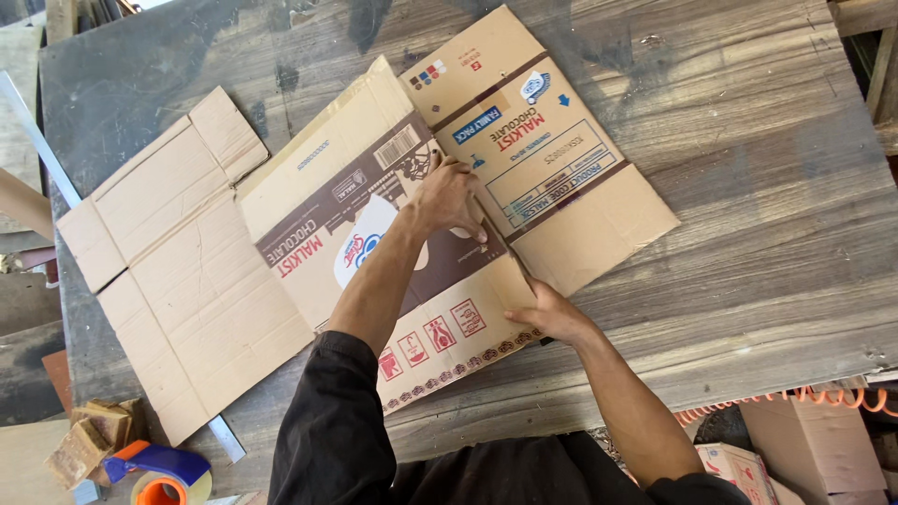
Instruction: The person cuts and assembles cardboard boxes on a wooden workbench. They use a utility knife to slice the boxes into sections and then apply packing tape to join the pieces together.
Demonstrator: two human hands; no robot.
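A flattened printed cardboard box (552,159) lies spread on a weathered wooden table (748,215). My left hand (449,196) presses flat on the middle of this box, near its fold line, fingers spread. My right hand (547,310) grips the near edge of the same cardboard, where the brown printed panel meets a plain flap. A second, plain brown flattened box (178,262) lies to the left, partly under the printed one.
A tape dispenser with a blue handle and orange roll (159,472) sits at the lower left beside small wooden blocks (94,435). A metal ruler (33,131) runs along the table's left edge. Cardboard boxes (804,449) and an orange coiled hose (795,400) lie below the near right edge.
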